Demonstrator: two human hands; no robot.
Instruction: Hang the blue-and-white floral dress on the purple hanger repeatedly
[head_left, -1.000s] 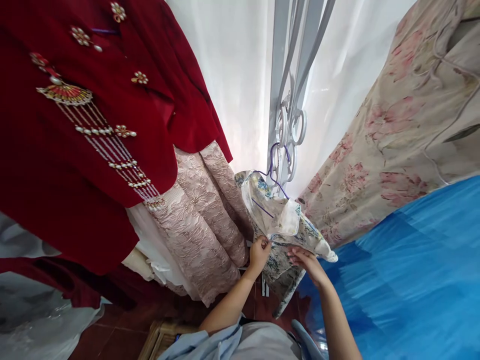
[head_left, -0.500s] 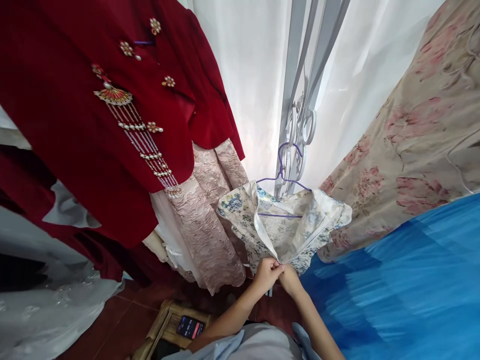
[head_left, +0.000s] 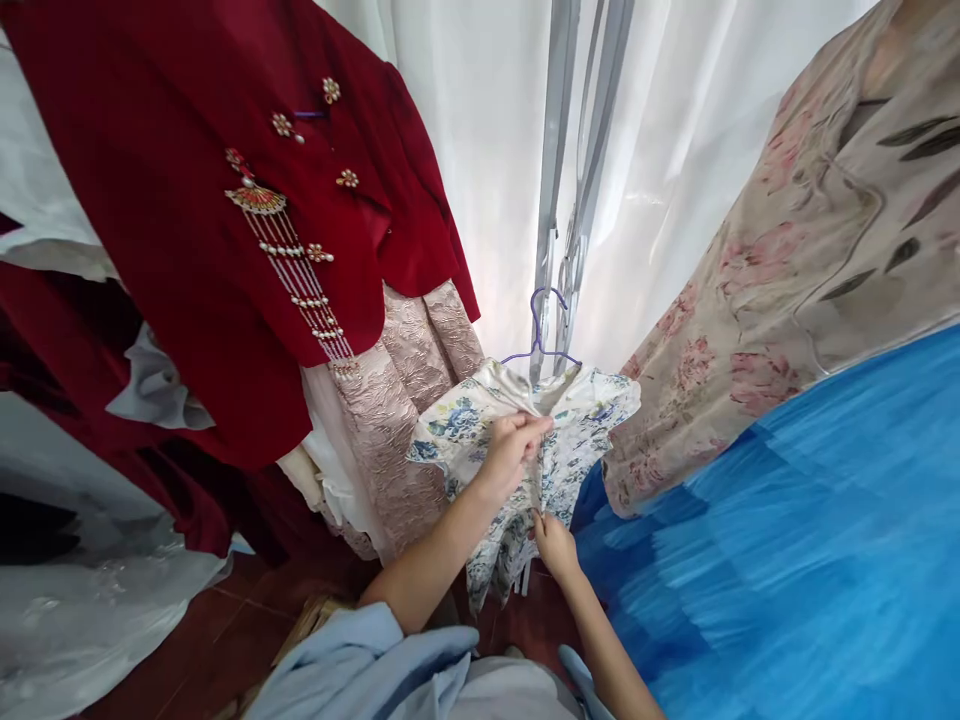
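Observation:
A short-sleeved white garment with blue flowers [head_left: 457,420] hangs in front of me on a purple hanger [head_left: 540,345]. Its front is drawn together along a zipper up to just below the neckline. My left hand [head_left: 511,455] pinches at the top of the closed part, thumb and fingers together; the zipper pull itself is hidden in the fingertips. Lower down, my right hand [head_left: 556,545] is closed on the front edge of the garment at the zipper line. The hem hangs in points below my hands.
At left hang a red jacket [head_left: 217,240] with a beaded fan brooch [head_left: 259,200] and a pink brocade skirt [head_left: 397,430]. A grey metal rack [head_left: 559,130] stands before a white curtain [head_left: 480,150]. Right are a beige floral dress [head_left: 705,350] and blue tulle [head_left: 787,540].
My left hand has moved up along the garment's front, and the gaping opening has closed below it. The right hand stays low on the edge. My view has shifted slightly right.

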